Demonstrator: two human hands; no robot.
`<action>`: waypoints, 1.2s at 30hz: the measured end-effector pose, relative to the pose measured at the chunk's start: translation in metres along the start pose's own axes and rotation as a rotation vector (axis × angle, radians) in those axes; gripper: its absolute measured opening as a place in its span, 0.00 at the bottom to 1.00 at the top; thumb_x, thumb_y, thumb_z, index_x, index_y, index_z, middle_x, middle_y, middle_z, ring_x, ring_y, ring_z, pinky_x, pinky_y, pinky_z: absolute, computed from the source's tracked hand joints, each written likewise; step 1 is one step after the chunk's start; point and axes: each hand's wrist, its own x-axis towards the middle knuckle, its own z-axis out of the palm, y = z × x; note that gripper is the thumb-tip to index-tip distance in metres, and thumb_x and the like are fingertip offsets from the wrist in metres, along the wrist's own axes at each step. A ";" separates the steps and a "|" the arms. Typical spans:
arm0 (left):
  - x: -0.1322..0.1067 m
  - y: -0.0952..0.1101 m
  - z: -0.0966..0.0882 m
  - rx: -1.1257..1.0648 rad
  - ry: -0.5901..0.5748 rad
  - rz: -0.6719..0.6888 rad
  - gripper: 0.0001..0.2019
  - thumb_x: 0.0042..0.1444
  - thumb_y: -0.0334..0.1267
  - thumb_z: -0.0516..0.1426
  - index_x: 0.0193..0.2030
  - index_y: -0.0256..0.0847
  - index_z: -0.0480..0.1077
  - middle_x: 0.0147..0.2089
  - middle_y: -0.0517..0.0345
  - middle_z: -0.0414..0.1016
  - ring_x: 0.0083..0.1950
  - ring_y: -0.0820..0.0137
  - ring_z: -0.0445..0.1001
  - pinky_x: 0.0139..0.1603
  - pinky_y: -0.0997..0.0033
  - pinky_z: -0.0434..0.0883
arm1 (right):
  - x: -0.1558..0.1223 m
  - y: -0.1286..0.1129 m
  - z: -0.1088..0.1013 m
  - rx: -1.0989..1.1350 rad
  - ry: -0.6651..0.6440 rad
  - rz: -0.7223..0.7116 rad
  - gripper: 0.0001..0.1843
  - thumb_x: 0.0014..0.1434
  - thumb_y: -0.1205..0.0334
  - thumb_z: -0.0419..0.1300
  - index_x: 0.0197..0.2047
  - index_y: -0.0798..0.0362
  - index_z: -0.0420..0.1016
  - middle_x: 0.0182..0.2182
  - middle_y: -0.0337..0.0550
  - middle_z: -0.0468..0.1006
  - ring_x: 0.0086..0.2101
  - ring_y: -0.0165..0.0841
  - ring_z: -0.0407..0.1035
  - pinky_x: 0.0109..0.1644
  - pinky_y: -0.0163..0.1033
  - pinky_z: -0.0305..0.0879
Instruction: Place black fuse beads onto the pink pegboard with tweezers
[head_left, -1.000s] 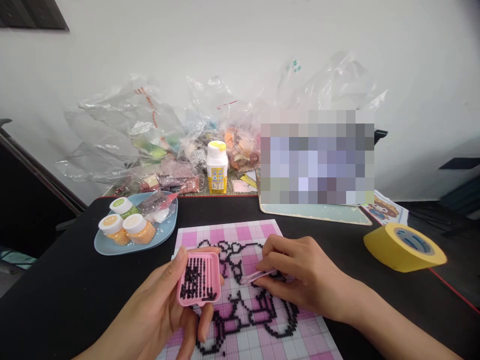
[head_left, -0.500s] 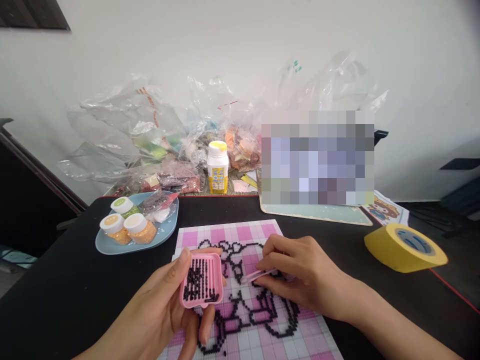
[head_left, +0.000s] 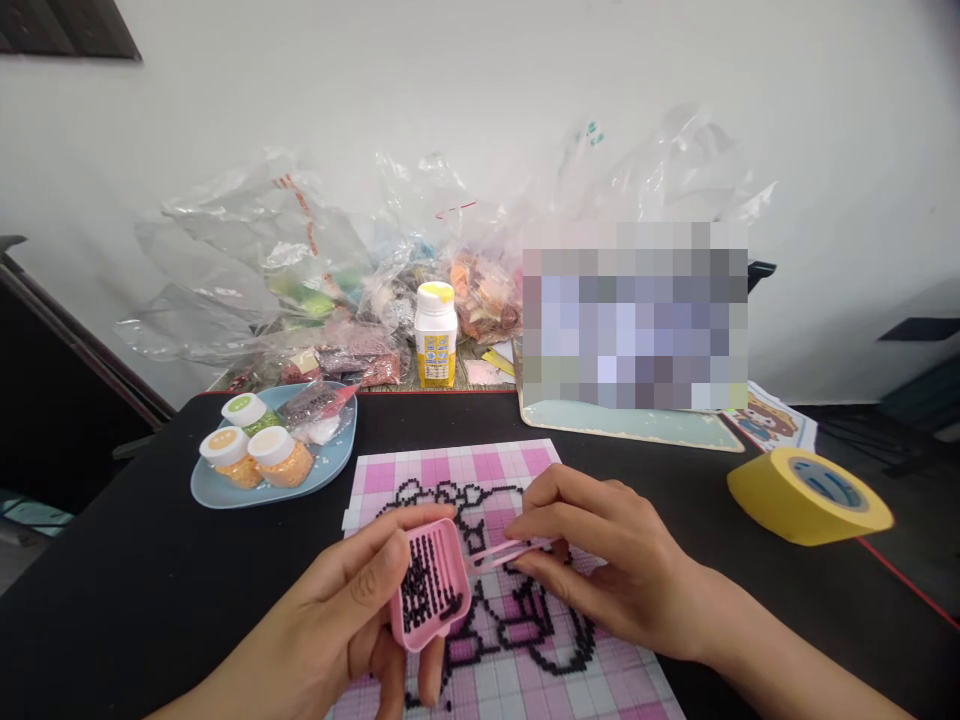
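Note:
My left hand (head_left: 360, 600) is closed around a small pink bead tray (head_left: 442, 560), tilted toward the right, with rows of black beads (head_left: 421, 590) in its grooves. Between the thumb and fingers of my right hand (head_left: 611, 555) is a pair of pink tweezers (head_left: 502, 553), its tips at the tray's right edge; whether they hold a bead I cannot tell. Under both hands lies a pink and white checked pegboard (head_left: 600, 690), with black beads set on it as an outline drawing. Part of that outline is hidden by my hands and the tray.
On the left a blue plate (head_left: 330, 465) carries several white-capped bead jars and a bag. A white and yellow bottle (head_left: 436, 335) stands behind the pegboard, before piled plastic bags (head_left: 300, 260). A yellow tape roll (head_left: 772, 500) lies right, near a pale board (head_left: 637, 430) under a blurred patch.
My left hand has moved the bead tray to the right and tilted it. The tweezers' tips have shifted left and now meet the tray's edge.

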 end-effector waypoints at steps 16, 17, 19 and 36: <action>0.000 0.002 0.004 0.014 -0.002 0.009 0.31 0.58 0.57 0.58 0.62 0.40 0.62 0.26 0.55 0.81 0.16 0.71 0.71 0.12 0.77 0.68 | -0.002 0.000 0.003 -0.025 -0.089 -0.020 0.08 0.68 0.65 0.54 0.45 0.53 0.73 0.36 0.43 0.73 0.31 0.28 0.69 0.29 0.33 0.61; 0.000 0.003 0.004 0.013 0.000 0.006 0.31 0.58 0.56 0.58 0.62 0.40 0.62 0.26 0.55 0.80 0.16 0.71 0.71 0.12 0.76 0.68 | -0.002 0.000 0.003 -0.030 -0.088 -0.022 0.08 0.68 0.65 0.54 0.46 0.53 0.73 0.36 0.43 0.73 0.31 0.28 0.69 0.29 0.33 0.60; -0.002 0.005 0.007 0.015 0.015 -0.015 0.30 0.59 0.56 0.58 0.62 0.41 0.62 0.27 0.55 0.80 0.17 0.71 0.71 0.13 0.77 0.68 | -0.002 0.000 0.003 -0.040 -0.086 -0.022 0.08 0.68 0.65 0.54 0.46 0.54 0.73 0.36 0.43 0.73 0.31 0.27 0.69 0.28 0.33 0.60; -0.005 0.011 0.009 0.025 0.038 -0.084 0.30 0.58 0.56 0.59 0.62 0.44 0.62 0.30 0.56 0.80 0.18 0.72 0.74 0.16 0.77 0.69 | -0.003 0.001 0.003 -0.056 -0.104 -0.028 0.09 0.69 0.64 0.53 0.46 0.54 0.74 0.36 0.43 0.73 0.30 0.27 0.68 0.28 0.32 0.60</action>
